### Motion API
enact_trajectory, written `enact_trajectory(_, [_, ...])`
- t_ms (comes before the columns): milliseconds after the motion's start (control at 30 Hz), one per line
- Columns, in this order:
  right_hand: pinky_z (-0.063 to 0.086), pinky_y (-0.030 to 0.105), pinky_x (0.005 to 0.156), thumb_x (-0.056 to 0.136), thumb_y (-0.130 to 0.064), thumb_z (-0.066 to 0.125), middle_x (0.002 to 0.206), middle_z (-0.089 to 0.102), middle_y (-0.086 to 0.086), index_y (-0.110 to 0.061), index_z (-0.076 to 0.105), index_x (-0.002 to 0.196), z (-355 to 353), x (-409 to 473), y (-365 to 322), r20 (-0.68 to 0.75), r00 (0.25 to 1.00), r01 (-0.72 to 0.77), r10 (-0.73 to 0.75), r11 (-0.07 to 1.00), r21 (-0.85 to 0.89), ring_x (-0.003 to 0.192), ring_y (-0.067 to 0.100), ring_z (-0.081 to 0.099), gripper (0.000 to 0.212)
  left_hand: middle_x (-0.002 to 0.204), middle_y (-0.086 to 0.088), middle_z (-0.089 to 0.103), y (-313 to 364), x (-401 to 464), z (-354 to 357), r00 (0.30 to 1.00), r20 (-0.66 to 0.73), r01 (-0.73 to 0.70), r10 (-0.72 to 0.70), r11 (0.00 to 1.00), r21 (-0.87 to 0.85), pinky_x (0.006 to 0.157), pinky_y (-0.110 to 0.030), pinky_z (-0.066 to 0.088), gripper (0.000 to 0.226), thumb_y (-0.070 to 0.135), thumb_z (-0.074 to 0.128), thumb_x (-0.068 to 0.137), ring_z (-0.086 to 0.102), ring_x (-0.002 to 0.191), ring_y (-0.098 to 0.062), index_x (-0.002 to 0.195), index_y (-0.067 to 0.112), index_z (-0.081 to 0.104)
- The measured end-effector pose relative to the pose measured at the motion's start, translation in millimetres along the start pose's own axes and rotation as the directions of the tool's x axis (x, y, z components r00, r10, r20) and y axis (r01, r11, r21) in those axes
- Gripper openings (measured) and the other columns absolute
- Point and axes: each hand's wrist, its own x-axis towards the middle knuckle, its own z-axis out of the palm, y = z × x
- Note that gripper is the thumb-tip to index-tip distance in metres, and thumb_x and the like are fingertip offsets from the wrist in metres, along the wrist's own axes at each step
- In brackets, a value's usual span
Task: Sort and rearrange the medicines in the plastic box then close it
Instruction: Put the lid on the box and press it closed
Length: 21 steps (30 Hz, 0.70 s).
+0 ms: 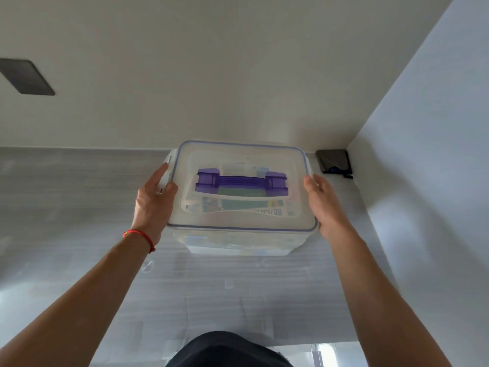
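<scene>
Two hands bracket the translucent plastic box [242, 197], which sits on the grey counter [79, 207] between them with its lid [238, 160] on and its purple handle [241, 183] lying flat: our left hand [154, 201] curls its thumb and fingers round the white side latch [169, 168], while our right hand [321, 202] lies with fairly straight fingers against the opposite end (whether it hooks a latch there we cannot tell). We judge the step to be working the latches, so we should brace the box with the right hand, move each latch squarely, and check all sides, keeping the medicine packets [238, 205] visible through the lid undisturbed.
</scene>
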Motion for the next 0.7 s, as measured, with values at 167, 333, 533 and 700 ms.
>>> enact_trajectory(167, [0.033, 0.027, 0.105, 0.107, -0.045, 0.042, 0.155, 0.049, 0.003, -0.015, 0.044, 0.153, 2.7, 0.8, 3.9, -0.028, 0.997, 0.073, -0.074, 0.996, -0.057, 0.142, 0.023, 0.046, 0.054, 0.054, 0.017, 0.032, -1.2, 1.1, 4.3, 1.000, 0.021, -0.002, 0.002, 1.000, -0.004, 0.038, -0.015, 0.026, 0.058, 0.035, 0.051, 0.082, 0.026, 0.044, -0.004, 0.138, 0.047, 0.052])
enact_trajectory(333, [0.046, 0.037, 0.109, 0.108, -0.041, 0.043, 0.138, 0.064, 0.001, -0.020, 0.061, 0.136, -1.3, 4.9, 2.9, 0.030, 0.999, 0.019, -0.019, 1.000, 0.012, 0.125, 0.021, 0.061, 0.039, 0.073, 0.015, 0.044, -0.6, -1.8, 1.4, 0.998, 0.067, 0.024, -0.022, 0.999, -0.034, 0.052, -0.018, 0.034, 0.060, 0.038, 0.051, 0.080, 0.038, 0.063, -0.004, 0.139, 0.049, 0.049])
enact_trajectory(533, [0.047, 0.017, 0.071, 0.108, -0.038, 0.046, 0.093, 0.062, -0.026, -0.035, 0.061, 0.109, -8.2, 6.1, 0.4, -0.014, 1.000, -0.006, 0.006, 0.999, 0.032, 0.076, -0.019, 0.063, 0.015, 0.054, 0.021, 0.047, 1.0, -7.9, 4.2, 0.999, 0.054, -0.009, 0.007, 0.999, 0.051, 0.042, -0.014, 0.033, 0.059, 0.042, 0.048, 0.082, 0.036, 0.046, -0.002, 0.140, 0.053, 0.044])
enact_trajectory(700, [0.043, 0.041, 0.112, 0.109, -0.043, 0.037, 0.141, 0.061, 0.004, -0.017, 0.058, 0.139, -0.7, -4.5, -1.7, -0.001, 0.999, 0.050, -0.050, 0.992, -0.116, 0.129, 0.023, 0.056, 0.045, 0.056, 0.016, 0.031, 1.1, -8.3, 2.1, 0.998, 0.057, -0.034, 0.029, 0.995, 0.095, 0.040, -0.017, 0.028, 0.058, 0.037, 0.048, 0.086, 0.027, 0.047, -0.004, 0.143, 0.048, 0.045])
